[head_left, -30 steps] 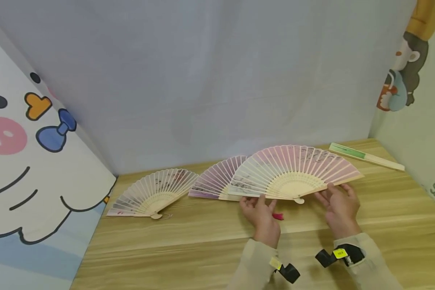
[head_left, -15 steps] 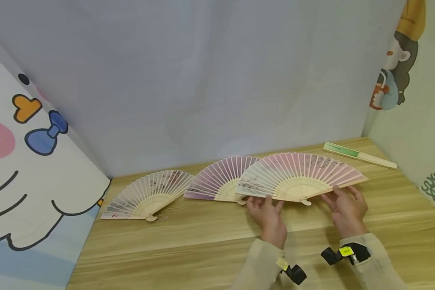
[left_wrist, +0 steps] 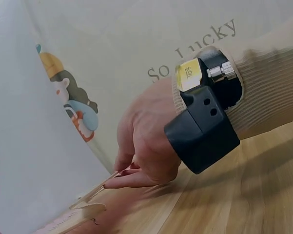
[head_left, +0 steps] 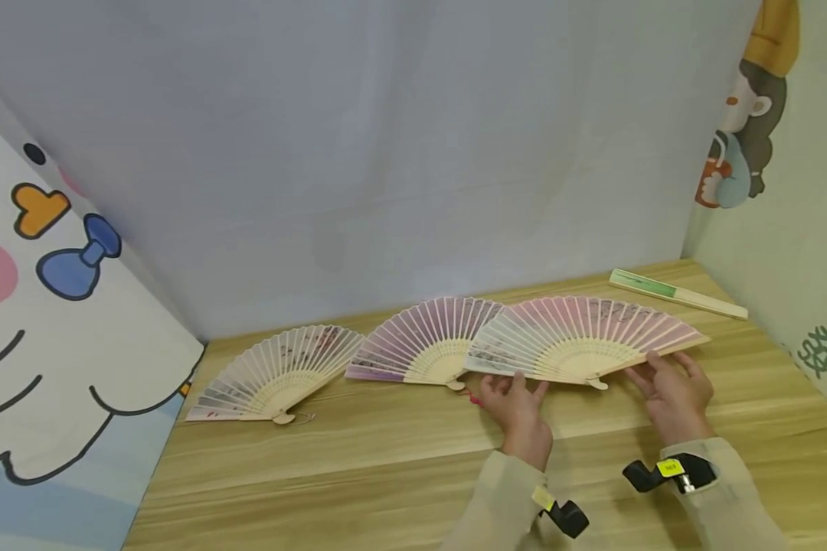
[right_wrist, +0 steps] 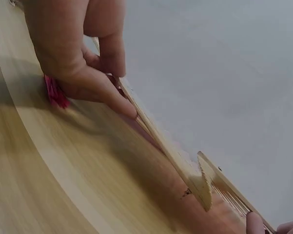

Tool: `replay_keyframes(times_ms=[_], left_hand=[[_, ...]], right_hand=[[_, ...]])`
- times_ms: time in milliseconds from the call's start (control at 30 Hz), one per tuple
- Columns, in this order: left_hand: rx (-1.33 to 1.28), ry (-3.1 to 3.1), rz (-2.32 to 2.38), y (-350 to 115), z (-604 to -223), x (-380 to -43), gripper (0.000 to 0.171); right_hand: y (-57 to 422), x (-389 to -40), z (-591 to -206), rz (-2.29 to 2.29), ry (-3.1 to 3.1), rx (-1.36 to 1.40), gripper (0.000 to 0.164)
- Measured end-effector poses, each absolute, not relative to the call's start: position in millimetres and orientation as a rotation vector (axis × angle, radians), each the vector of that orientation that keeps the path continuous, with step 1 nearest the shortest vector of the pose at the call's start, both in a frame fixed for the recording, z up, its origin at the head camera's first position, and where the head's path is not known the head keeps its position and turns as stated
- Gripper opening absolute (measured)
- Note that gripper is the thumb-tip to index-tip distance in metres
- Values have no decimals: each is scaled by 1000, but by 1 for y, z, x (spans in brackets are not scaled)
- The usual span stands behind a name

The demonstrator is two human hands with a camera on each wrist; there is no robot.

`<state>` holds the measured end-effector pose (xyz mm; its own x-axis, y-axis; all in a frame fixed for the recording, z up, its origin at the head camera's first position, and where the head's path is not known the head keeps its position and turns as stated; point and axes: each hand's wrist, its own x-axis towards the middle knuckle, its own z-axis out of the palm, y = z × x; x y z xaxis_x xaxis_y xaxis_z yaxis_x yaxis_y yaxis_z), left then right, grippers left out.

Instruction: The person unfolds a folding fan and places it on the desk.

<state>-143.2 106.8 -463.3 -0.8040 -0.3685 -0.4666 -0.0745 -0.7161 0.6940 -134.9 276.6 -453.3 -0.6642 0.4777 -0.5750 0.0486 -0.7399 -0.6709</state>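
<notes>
An open pink and white folding fan with a pale ribbed base is held between both hands. My left hand pinches its left guard stick; the fingers on that edge show in the right wrist view. My right hand pinches the right guard stick, thumb above and fingers below, as in the left wrist view, where this hand grips the stick. The fan's left end overlaps an open purple folding fan. A red tassel shows beside my left hand.
At the left of the wooden table lies an open greyish-white folding fan with a thin cord loop. A closed green and cream fan lies at the back right. Behind hangs a pale cloth, with printed panels on both sides.
Both hands have carried the pink fan rightward and a little lower, so it covers less of the purple fan. The head view has shifted slightly. The other fans stay where they lay.
</notes>
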Motion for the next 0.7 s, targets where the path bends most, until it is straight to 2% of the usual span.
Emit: replay_keyframes(times_ms=[167,400,533,700], left_hand=[[907,-1119,-2624,109,-462,-143,25],[916,-1132,-2635,112,-461,-143,28],[921,-1133,-2638,114,-462,-144,30],[902,-1140,-2639,116,-462,-145,34]], right_hand=[[285,-137,-455,2480,-1049,-1145,53],[293,-139,-457,2440,-1135,-1166,74],[296,-139,-457,2421,-1160,-1165,78],[299,-140,-457,2424,-1184,-1122,76]])
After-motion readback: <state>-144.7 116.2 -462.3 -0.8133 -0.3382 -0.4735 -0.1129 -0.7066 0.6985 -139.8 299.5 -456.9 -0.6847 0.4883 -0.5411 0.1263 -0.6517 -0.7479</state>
